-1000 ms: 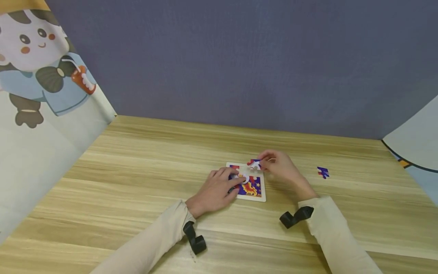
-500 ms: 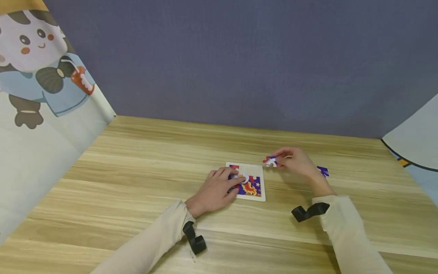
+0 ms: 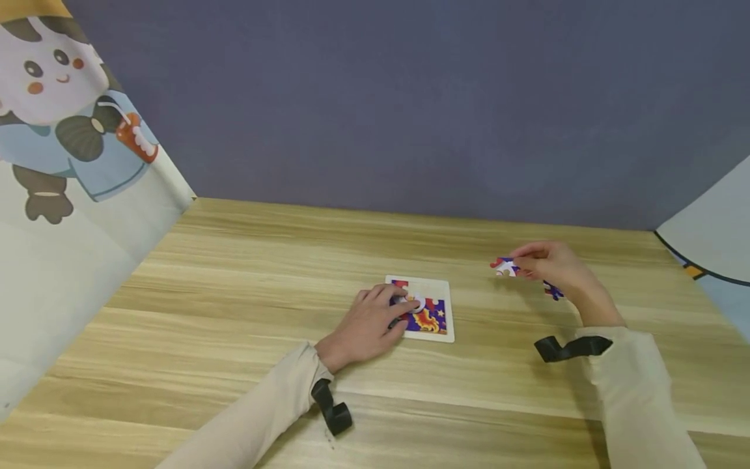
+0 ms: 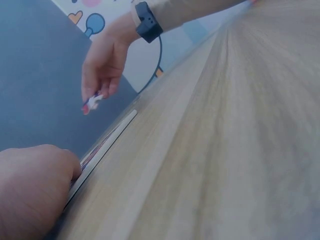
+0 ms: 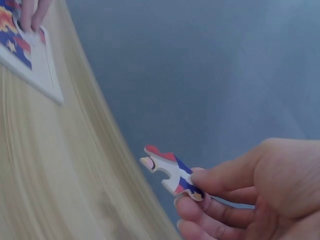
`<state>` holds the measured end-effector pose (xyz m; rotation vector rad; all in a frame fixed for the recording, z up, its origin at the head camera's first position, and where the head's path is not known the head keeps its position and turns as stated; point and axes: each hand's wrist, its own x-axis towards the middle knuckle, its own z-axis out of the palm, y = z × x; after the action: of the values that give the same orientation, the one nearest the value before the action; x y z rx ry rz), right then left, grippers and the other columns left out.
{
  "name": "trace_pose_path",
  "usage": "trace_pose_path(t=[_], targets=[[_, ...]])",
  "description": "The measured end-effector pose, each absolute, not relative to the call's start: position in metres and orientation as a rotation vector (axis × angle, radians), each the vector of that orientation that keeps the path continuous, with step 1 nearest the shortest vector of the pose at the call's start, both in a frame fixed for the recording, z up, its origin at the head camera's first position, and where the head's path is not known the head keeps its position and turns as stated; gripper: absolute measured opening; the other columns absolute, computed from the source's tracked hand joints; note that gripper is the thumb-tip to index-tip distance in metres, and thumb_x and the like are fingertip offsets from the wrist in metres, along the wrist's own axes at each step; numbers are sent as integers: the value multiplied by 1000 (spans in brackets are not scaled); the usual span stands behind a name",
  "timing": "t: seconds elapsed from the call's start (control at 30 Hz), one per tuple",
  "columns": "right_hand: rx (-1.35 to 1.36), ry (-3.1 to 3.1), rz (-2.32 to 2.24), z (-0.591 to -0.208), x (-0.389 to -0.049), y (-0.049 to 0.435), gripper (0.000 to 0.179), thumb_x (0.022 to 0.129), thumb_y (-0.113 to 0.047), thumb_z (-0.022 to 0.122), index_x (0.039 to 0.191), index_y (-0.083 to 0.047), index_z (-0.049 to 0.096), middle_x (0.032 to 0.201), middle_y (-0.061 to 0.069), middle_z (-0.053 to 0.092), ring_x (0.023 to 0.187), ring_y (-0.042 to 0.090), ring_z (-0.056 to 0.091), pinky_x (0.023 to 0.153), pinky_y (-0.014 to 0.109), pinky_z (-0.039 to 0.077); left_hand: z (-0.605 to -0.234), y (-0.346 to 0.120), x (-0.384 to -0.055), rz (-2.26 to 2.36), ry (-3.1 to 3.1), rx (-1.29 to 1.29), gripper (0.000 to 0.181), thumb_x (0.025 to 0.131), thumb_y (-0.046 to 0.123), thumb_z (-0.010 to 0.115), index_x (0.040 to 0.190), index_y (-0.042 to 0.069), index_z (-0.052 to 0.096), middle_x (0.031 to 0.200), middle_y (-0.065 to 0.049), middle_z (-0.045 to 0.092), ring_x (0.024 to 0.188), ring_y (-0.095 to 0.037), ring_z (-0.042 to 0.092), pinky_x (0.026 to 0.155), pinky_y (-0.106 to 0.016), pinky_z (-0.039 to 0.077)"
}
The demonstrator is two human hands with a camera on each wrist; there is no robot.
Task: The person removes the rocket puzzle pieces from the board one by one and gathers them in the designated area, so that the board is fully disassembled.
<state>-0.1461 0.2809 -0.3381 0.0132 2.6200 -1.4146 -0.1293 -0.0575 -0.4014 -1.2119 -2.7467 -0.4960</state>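
A white-framed puzzle board [image 3: 436, 337] lies on the table, partly filled with purple, red and flame-patterned pieces; its upper right part shows bare white. My left hand [image 3: 369, 326] rests on the board's left side, fingers spread over the pieces and hiding some. Off to the right, my right hand [image 3: 553, 270] pinches a puzzle piece [image 3: 505, 266] between thumb and fingers, held up above the table. In the right wrist view this puzzle piece [image 5: 172, 172] shows red, white and blue printing. A second, purple puzzle piece [image 3: 551, 290] lies on the table, partly covered by the right hand.
The wooden table [image 3: 234, 280] runs back to a dark blue-grey wall [image 3: 410, 111]. A cartoon-printed panel [image 3: 70, 130] stands at the left, another pale panel [image 3: 721, 228] at the right. Black straps with small camera mounts sit on both wrists.
My right hand has moved right, away from the board, carrying the pinched puzzle piece to beside the loose one. My left hand stays on the board.
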Motion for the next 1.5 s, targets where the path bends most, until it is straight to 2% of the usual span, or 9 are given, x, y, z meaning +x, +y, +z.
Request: trace_pose_path(t=[0.27, 0.5, 0.67, 0.8, 1.0, 1.5], targets=[[47, 2684, -1308, -348, -153, 284, 35, 97, -15, 52, 124, 8, 54, 97, -5, 64, 81, 3, 61, 75, 27, 55, -404, -63, -135, -503, -2745, -1208, 39, 97, 31, 46, 134, 23, 56, 135, -3, 50, 128, -21, 42, 97, -40, 38], [79, 2641, -1319, -367, -162, 280, 35, 95, -10, 54, 122, 12, 54, 97, 2, 66, 78, 5, 59, 70, 25, 55, -406, -67, -138, -510, -2767, -1206, 39, 97, 31, 46, 134, 23, 56, 136, -4, 50, 128, -20, 42, 97, -40, 37], [108, 2684, -1274, -374, -144, 266, 35, 92, -11, 58, 119, 12, 57, 105, 16, 66, 73, 4, 58, 63, 24, 52, -406, -78, -128, -515, -2755, -1249, 39, 97, 31, 46, 134, 23, 56, 136, -4, 50, 128, -20, 42, 97, -39, 37], [111, 2720, -1244, -375, -128, 255, 34, 92, -11, 57, 118, 13, 58, 113, 25, 62, 75, 4, 57, 63, 23, 50, -405, -88, -120, -517, -2744, -1282, 39, 97, 31, 46, 134, 23, 56, 137, -4, 49, 128, -20, 41, 97, -39, 37], [172, 2746, -1223, -375, -103, 238, 33, 93, -11, 56, 117, 12, 59, 113, 28, 62, 78, 6, 56, 63, 24, 50, -403, -102, -108, -506, -2730, -1331, 39, 98, 32, 45, 134, 24, 56, 136, -3, 50, 128, -20, 42, 96, -40, 38], [156, 2820, -1110, -378, -105, 241, 31, 93, -12, 57, 115, 8, 62, 114, 29, 61, 87, 17, 59, 65, 26, 50, -405, -99, -107, -499, -2724, -1324, 39, 98, 32, 45, 134, 24, 56, 137, -4, 50, 129, -21, 41, 97, -40, 38]])
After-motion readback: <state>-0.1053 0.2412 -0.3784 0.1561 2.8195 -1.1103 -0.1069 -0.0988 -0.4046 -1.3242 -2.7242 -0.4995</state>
